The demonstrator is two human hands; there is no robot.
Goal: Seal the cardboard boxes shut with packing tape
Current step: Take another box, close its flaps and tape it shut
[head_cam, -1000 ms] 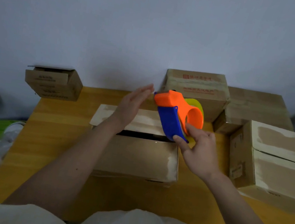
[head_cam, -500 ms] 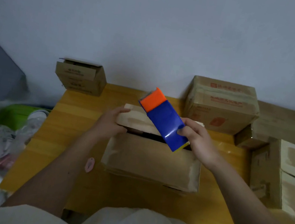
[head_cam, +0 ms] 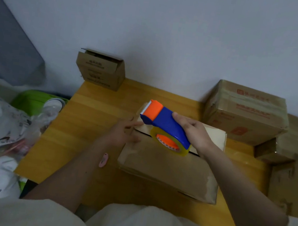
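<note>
Stacked boxes [head_cam: 247, 111] beside wall [head_cam: 158, 25]

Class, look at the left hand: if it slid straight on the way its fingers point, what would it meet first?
Probably the orange head of the tape dispenser, held just beyond the left hand above the box flap; depth is unclear, so it might pass beneath.

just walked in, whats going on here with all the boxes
A person is taping a box on the table. The right hand grips a tape dispenser above the gap between the flaps, which is not yet closed. The left hand rests at the box's left end, near the dispenser's blade. More boxes sit around.
</note>
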